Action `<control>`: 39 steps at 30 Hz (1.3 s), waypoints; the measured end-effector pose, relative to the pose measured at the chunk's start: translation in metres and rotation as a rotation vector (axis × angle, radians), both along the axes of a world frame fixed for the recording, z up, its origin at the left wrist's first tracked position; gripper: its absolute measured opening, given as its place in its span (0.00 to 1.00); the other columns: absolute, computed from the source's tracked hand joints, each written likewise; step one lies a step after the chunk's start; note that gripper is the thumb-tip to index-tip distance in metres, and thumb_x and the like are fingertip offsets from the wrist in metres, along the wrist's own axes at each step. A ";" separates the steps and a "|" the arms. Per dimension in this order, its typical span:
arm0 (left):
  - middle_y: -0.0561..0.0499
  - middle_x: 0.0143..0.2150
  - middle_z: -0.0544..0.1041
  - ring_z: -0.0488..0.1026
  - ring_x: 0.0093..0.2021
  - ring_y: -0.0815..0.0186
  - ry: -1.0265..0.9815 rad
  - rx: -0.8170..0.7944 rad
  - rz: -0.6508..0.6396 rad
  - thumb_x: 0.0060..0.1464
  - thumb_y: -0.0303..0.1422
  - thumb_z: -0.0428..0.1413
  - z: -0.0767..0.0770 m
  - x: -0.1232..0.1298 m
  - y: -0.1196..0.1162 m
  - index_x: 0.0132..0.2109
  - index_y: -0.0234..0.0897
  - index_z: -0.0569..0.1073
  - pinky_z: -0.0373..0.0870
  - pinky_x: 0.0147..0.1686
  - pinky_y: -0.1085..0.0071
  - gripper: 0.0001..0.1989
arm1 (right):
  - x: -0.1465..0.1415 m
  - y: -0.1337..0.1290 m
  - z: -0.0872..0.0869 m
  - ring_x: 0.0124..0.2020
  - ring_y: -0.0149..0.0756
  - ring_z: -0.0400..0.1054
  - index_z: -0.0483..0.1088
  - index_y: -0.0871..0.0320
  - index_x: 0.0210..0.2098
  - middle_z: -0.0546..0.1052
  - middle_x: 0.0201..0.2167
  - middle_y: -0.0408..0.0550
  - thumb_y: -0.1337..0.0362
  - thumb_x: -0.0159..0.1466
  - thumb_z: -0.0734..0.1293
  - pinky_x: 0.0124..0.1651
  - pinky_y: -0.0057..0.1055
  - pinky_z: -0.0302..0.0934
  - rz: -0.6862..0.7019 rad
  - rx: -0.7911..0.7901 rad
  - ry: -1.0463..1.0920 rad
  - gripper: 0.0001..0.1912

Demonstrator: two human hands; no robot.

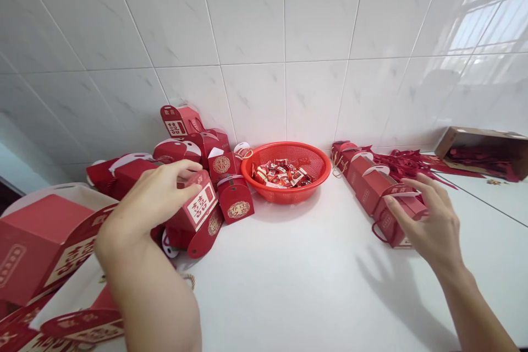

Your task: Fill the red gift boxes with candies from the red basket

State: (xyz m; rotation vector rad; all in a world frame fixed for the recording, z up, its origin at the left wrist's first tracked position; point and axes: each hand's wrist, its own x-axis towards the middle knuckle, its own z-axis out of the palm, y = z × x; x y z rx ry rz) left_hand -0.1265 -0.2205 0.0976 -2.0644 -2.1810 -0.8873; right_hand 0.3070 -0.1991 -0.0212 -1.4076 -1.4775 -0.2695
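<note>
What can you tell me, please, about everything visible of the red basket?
The red basket is rounded and shallow, apparently plastic, with perforated walls and a smooth rim. It sits upright on the white table, near the tiled wall, holding wrapped sweets. Red boxes stand close on its left; whether they touch is unclear.

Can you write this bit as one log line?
left hand: holds red box | right hand: open, by nearest right-side box | basket: wrapped sweets inside
</note>
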 end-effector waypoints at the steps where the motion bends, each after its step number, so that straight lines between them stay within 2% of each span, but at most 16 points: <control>1: 0.53 0.39 0.82 0.78 0.40 0.57 0.018 -0.041 -0.052 0.52 0.42 0.58 0.000 0.001 0.001 0.44 0.42 0.76 0.69 0.38 0.67 0.14 | -0.011 0.000 0.002 0.63 0.59 0.63 0.71 0.52 0.51 0.69 0.60 0.59 0.49 0.65 0.64 0.62 0.58 0.57 0.051 0.031 0.000 0.20; 4: 0.53 0.43 0.83 0.77 0.44 0.57 0.102 -0.070 -0.187 0.56 0.40 0.53 0.005 0.015 -0.003 0.42 0.41 0.78 0.69 0.39 0.69 0.12 | -0.039 0.002 0.002 0.59 0.52 0.67 0.71 0.53 0.48 0.72 0.57 0.57 0.54 0.67 0.64 0.61 0.53 0.61 0.241 0.055 -0.031 0.14; 7: 0.54 0.49 0.81 0.76 0.48 0.57 0.147 0.020 -0.308 0.60 0.37 0.49 0.012 0.040 -0.014 0.45 0.44 0.78 0.70 0.44 0.67 0.14 | -0.060 0.002 0.003 0.59 0.48 0.68 0.71 0.52 0.49 0.72 0.58 0.55 0.57 0.67 0.65 0.60 0.47 0.64 0.435 0.015 -0.053 0.12; 9: 0.53 0.49 0.80 0.75 0.49 0.59 0.165 0.087 -0.448 0.64 0.35 0.48 0.013 0.060 -0.021 0.47 0.44 0.78 0.69 0.50 0.66 0.14 | -0.070 0.002 0.006 0.60 0.47 0.67 0.71 0.52 0.50 0.72 0.58 0.55 0.58 0.68 0.65 0.61 0.47 0.63 0.551 -0.002 -0.039 0.13; 10: 0.53 0.48 0.81 0.75 0.49 0.60 0.177 0.131 -0.540 0.64 0.35 0.47 0.012 0.070 -0.024 0.46 0.43 0.78 0.69 0.52 0.65 0.14 | -0.074 0.002 0.009 0.61 0.47 0.66 0.71 0.52 0.51 0.72 0.58 0.55 0.58 0.68 0.65 0.61 0.47 0.63 0.605 -0.010 -0.020 0.13; 13: 0.50 0.46 0.80 0.74 0.49 0.60 0.227 0.105 -0.706 0.66 0.32 0.47 0.003 0.100 -0.023 0.46 0.43 0.78 0.69 0.54 0.62 0.14 | -0.083 0.004 0.019 0.62 0.47 0.65 0.71 0.52 0.53 0.73 0.58 0.55 0.57 0.69 0.65 0.62 0.48 0.62 0.768 -0.060 0.068 0.14; 18: 0.47 0.44 0.78 0.74 0.46 0.61 0.297 0.022 -0.869 0.66 0.28 0.45 -0.015 0.133 -0.007 0.45 0.38 0.75 0.70 0.50 0.63 0.13 | -0.088 0.011 0.021 0.61 0.46 0.66 0.75 0.52 0.49 0.74 0.57 0.53 0.53 0.69 0.64 0.62 0.46 0.62 0.972 -0.228 0.149 0.14; 22: 0.46 0.41 0.78 0.75 0.42 0.61 0.304 -0.148 -0.855 0.66 0.26 0.45 -0.024 0.141 0.006 0.44 0.37 0.74 0.70 0.44 0.65 0.13 | -0.081 0.015 0.014 0.56 0.45 0.71 0.78 0.53 0.39 0.76 0.54 0.53 0.51 0.69 0.63 0.59 0.44 0.64 1.038 -0.398 0.114 0.16; 26: 0.49 0.35 0.77 0.73 0.34 0.65 0.273 -0.301 -0.869 0.64 0.28 0.47 -0.023 0.135 0.007 0.36 0.37 0.74 0.66 0.36 0.71 0.12 | -0.071 0.015 0.014 0.55 0.44 0.71 0.75 0.55 0.33 0.76 0.54 0.53 0.49 0.67 0.65 0.58 0.44 0.64 1.067 -0.484 0.105 0.17; 31: 0.53 0.25 0.73 0.68 0.26 0.68 0.244 -0.490 -0.848 0.61 0.38 0.53 -0.016 0.124 0.000 0.28 0.37 0.72 0.57 0.28 0.72 0.14 | -0.065 0.014 0.011 0.52 0.43 0.73 0.70 0.56 0.24 0.77 0.52 0.52 0.49 0.66 0.66 0.57 0.44 0.65 1.146 -0.567 0.027 0.21; 35: 0.54 0.21 0.67 0.62 0.22 0.69 0.196 -0.541 -0.747 0.65 0.45 0.46 -0.014 0.119 -0.001 0.24 0.37 0.68 0.53 0.25 0.70 0.24 | -0.068 0.014 0.003 0.55 0.44 0.70 0.74 0.55 0.31 0.74 0.56 0.51 0.49 0.61 0.71 0.57 0.43 0.64 1.105 -0.596 -0.058 0.15; 39: 0.53 0.24 0.70 0.65 0.23 0.67 0.197 -0.546 -0.583 0.61 0.44 0.48 -0.012 0.112 0.003 0.25 0.38 0.69 0.54 0.23 0.70 0.20 | -0.076 0.010 0.000 0.58 0.45 0.68 0.76 0.52 0.43 0.72 0.60 0.51 0.49 0.59 0.73 0.56 0.41 0.65 1.103 -0.637 -0.124 0.17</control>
